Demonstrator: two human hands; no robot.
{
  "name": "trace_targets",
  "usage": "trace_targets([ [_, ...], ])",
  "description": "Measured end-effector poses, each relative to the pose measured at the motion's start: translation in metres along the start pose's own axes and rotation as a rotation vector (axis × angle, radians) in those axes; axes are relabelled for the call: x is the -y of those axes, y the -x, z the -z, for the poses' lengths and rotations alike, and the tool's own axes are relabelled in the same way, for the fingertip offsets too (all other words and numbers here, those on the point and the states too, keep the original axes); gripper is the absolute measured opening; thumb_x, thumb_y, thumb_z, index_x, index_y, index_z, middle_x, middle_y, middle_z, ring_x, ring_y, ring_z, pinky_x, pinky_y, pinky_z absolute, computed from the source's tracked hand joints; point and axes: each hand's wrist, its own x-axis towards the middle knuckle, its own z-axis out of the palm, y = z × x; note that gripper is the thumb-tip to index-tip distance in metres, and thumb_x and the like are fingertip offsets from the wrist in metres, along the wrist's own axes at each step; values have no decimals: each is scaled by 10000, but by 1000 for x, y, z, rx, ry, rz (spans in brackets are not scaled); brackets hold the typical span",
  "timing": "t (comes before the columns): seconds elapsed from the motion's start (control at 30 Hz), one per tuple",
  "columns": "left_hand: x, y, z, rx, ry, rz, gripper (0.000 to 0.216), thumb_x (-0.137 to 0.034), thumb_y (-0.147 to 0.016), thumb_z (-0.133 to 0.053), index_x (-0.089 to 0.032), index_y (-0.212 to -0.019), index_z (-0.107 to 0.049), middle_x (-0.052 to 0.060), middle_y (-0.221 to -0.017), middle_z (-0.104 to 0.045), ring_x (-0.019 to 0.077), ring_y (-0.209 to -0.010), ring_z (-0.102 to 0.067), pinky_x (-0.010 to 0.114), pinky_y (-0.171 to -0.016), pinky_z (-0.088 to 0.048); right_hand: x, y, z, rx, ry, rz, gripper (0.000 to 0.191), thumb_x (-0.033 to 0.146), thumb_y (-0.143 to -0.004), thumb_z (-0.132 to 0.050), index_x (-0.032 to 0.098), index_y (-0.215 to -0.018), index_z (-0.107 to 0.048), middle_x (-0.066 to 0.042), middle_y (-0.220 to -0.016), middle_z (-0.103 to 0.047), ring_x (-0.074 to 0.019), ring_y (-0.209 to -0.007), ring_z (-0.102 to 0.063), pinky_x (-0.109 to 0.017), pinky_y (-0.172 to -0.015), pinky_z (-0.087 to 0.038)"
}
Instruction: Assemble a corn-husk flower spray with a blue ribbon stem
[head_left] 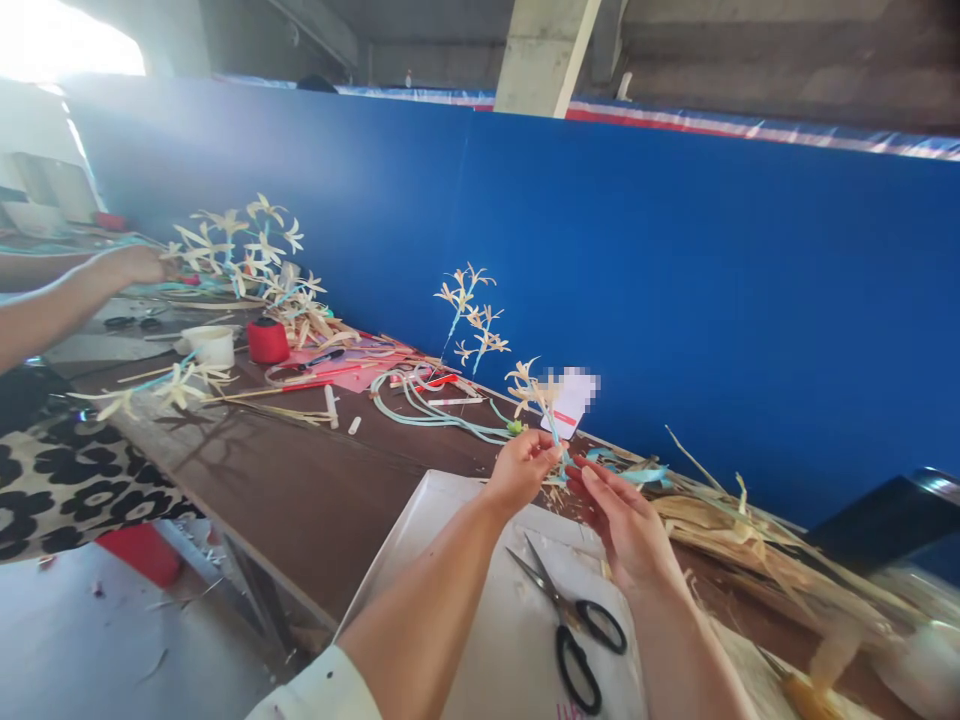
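Observation:
My left hand point(525, 467) pinches the light-blue stem of an artificial flower point(527, 385) with pale, narrow petals like dried husk. The flower stands upright above my fingertips. Close on its right, the fingers of my right hand point(619, 510) come together at the lower end of the blue stem, partly hiding it. Below my hands, black-handled scissors point(574, 620) lie with blades parted on a white board or box point(457, 530).
Two flower sprays point(469, 300) stand by the blue partition point(675, 270). Pale-blue cords point(405, 405) and a red thread spool point(267, 341) lie leftward on the brown table point(300, 500). Dried husks point(720, 530) are piled right. Another person's hand point(139, 265) reaches toward flowers at left.

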Motion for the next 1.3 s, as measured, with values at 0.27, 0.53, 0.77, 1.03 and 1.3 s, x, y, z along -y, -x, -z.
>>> trace_targets([
  [0.27, 1, -1, -2, 38, -65, 14, 214, -348, -763, -565, -138, -803, -585, 19, -782, -605, 118, -721, -535, 225, -693, -423, -6, -6, -9, -20, -167, -29, 316, 378, -580, -802, 207, -830, -710, -7, -777, -678, -121, -686, -582, -195, -573, -442],
  [0.53, 2, 2, -6, 64, -151, -19, 206, -345, -782, -557, -139, -785, -569, 5, -740, -580, 105, -679, -508, 219, -668, -406, -18, -6, -12, -44, -248, 31, 276, 393, -592, -786, 205, -763, -678, 15, -715, -631, -104, -625, -541, -203, -574, -431],
  [0.77, -2, 7, -8, 37, -320, -149, 149, -285, -802, -530, -143, -776, -569, 19, -799, -594, 118, -743, -527, 217, -669, -396, -22, -1, -12, -83, -236, 131, 248, 400, -662, -731, 195, -753, -624, 20, -694, -571, -103, -601, -477, -216, -554, -390],
  [1.03, 1, 9, -10, 11, -520, -268, 82, -229, -799, -517, -158, -771, -548, 40, -861, -590, 147, -838, -538, 232, -706, -415, -32, -5, -10, -156, -89, 247, 261, 431, -720, -664, 190, -786, -589, 35, -653, -520, -117, -618, -459, -243, -608, -373],
  [1.3, 1, 9, -10, -9, -581, -277, 63, -206, -791, -515, -158, -757, -536, 45, -835, -586, 158, -825, -537, 261, -753, -417, -29, 1, -13, -160, -20, 238, 297, 464, -738, -633, 187, -834, -586, 20, -670, -560, -126, -603, -489, -247, -582, -398],
])
